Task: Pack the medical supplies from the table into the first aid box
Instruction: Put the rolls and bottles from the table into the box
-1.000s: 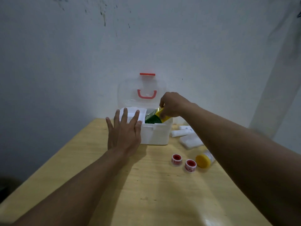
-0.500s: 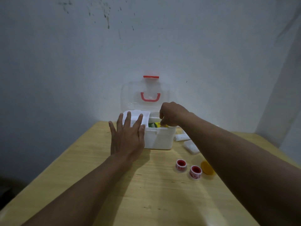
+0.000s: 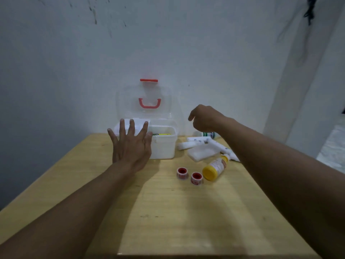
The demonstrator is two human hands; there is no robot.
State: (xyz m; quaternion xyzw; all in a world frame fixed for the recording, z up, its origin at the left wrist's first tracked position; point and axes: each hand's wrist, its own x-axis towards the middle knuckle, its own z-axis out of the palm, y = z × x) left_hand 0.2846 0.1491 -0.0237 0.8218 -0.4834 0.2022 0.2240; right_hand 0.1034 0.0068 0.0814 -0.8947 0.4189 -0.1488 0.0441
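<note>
Inside the open first aid box lies a green-yellow pack; both hands' fingers empty, loose.

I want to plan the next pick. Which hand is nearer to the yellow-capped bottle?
Right. The right hand hangs above the supplies behind the bottle; the left hand is farther, by the box.

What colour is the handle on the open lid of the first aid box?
Red. The handle shows clearly in the head view, on the clear raised lid.
</note>
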